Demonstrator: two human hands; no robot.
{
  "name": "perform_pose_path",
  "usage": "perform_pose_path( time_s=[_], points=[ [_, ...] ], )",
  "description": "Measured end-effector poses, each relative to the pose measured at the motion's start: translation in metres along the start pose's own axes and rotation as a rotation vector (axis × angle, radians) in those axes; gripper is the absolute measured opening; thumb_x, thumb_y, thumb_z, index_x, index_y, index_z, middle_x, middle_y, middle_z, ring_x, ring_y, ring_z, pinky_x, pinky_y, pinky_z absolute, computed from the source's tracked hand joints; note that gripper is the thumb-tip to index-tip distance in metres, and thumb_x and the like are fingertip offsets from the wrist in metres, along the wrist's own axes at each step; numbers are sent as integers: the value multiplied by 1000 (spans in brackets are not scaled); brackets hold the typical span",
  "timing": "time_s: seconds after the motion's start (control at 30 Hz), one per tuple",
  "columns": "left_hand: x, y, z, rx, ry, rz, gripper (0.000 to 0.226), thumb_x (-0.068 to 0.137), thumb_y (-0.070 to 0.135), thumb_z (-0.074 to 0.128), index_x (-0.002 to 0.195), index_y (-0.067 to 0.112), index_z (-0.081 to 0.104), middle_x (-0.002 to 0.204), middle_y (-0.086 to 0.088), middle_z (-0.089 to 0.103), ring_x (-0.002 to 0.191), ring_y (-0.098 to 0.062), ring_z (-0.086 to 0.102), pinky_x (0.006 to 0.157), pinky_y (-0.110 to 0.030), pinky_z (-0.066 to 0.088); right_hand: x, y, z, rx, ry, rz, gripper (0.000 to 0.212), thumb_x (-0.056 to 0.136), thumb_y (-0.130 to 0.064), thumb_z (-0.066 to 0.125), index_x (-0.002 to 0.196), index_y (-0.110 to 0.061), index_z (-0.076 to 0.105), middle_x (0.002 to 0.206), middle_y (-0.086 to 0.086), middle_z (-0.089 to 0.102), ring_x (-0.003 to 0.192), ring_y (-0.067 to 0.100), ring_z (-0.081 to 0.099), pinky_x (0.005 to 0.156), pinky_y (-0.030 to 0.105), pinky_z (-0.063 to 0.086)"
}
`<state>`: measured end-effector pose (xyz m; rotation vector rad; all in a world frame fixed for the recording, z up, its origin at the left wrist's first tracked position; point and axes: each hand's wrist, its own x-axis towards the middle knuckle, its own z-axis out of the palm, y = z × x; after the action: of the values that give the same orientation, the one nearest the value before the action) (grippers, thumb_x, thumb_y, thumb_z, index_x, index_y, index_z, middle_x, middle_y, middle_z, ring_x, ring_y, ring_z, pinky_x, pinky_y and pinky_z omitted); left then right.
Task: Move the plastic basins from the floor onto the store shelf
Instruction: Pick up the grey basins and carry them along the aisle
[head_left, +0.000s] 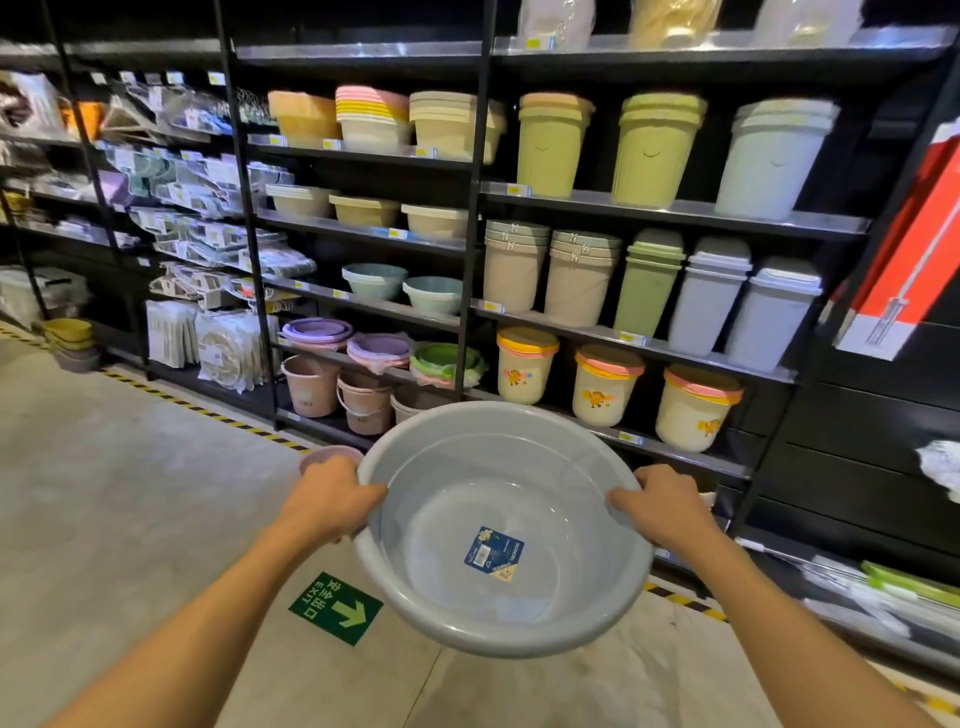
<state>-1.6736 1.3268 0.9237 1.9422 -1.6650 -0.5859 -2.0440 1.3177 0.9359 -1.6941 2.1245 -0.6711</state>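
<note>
A person stands in a shop aisle, facing tall black metal store shelving (480, 218) stocked with plastic bins, buckets and bowls. Both bare hands hold a wide, round, shallow grey plastic basin (504, 525) out in front at about waist level, clear of the pale concrete floor (130, 493) and not yet on any shelf. The left hand (332, 501) grips the rim on the left side, thumb lying over the edge. The right hand (662, 504) grips the opposite rim the same way. The basin tilts a little toward the viewer, showing a small blue label (493, 553) stuck inside its bottom.

Behind the left hand, part of a small pink plastic basin (332, 454) rests on the floor. Far left, a short stack of coloured basins (70, 343) also sits on the floor beside the shelving.

The step in hand appears to be carrying the grey basin to a shelf. Doing it well likely means keeping both grips level and opposite each other, choosing a gap wide enough for the rim, perhaps near the pale green bowls (402, 288) on the middle shelf, and sliding it in flat so it does not knock neighbouring stock.
</note>
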Motion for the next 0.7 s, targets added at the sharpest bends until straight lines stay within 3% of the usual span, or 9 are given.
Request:
perform_pose_path(
  time_s=[0.1,0.17,0.33,0.43,0.5,0.63,0.7],
  points=[
    [14,-12,19,21,-18,-42,10,81,26,66,79,16,66,49,0,64,34,-10,58,34,-20,42,12,9,16,-6,-20,14,14,84,-33,70,86,-19,69,78,1,70,72,19,69,56,29,52],
    [27,-16,34,33,-47,-60,13,81,28,66,79,15,66,54,-3,66,37,-15,59,35,-21,42,26,15,24,-21,-46,10,13,85,-32,70,83,-19,68,75,0,68,71,18,67,52,26,46],
    [72,-11,63,8,-78,-91,19,82,26,66,95,13,71,64,-8,70,42,-18,62,37,-23,45,87,30,44,-14,-79,25,19,85,-33,69,93,-15,72,89,7,73,79,23,69,66,34,55],
    [109,0,81,32,-79,-112,9,84,25,66,87,16,65,62,-5,68,42,-16,60,35,-22,43,135,41,56,-8,-87,8,24,83,-32,69,94,-12,73,89,8,72,78,24,67,68,36,54],
    [137,10,90,70,-68,-116,15,86,25,66,76,16,60,56,-3,65,40,-15,58,37,-23,43,170,44,62,16,-95,-10,22,82,-32,69,93,-13,72,87,7,72,79,25,67,71,38,57],
    [193,33,106,108,-58,-163,22,87,30,65,84,8,63,58,-7,67,46,-21,60,46,-28,49,241,46,70,42,-91,-29,10,80,-31,69,76,-25,63,78,3,70,77,25,68,72,41,59],
    [220,41,117,117,-46,-186,21,87,31,65,83,10,62,58,-6,67,45,-20,60,46,-27,48,275,48,74,61,-115,-35,12,80,-31,68,80,-19,66,80,5,70,78,27,68,73,43,60]
  ],
)
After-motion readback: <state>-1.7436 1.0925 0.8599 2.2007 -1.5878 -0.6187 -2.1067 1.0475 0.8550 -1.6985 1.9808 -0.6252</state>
